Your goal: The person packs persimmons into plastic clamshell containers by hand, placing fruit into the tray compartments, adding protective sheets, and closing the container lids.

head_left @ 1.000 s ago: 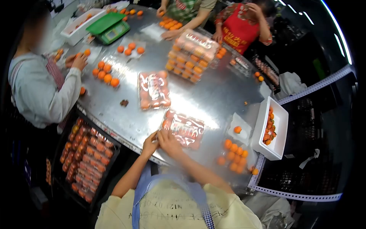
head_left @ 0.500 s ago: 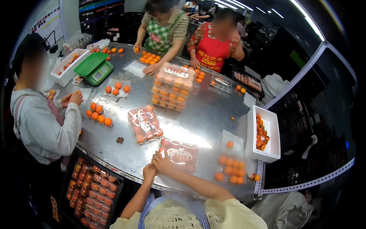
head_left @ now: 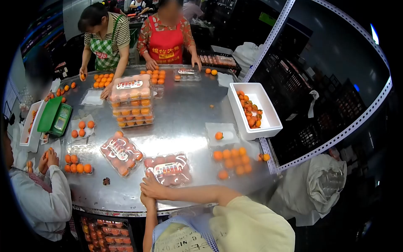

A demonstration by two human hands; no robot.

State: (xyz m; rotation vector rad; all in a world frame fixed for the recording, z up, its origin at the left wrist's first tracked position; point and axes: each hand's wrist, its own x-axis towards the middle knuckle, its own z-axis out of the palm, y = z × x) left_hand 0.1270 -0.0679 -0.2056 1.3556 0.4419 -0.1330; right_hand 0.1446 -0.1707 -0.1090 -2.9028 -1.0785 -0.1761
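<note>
Left hand [head_left: 147,201] and right hand [head_left: 154,187] together at labelled pack's [head_left: 170,169] 7 o'clock; grip unclear; likely lid-closing; next calls for edge pressure.

right hand [head_left: 153,188] at fruit pack [head_left: 168,169]

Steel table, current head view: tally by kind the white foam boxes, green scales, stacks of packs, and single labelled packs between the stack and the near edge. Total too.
White foam boxes: 2
Green scale: 1
Stack of packs: 1
Single labelled packs: 2
Total: 6
</note>
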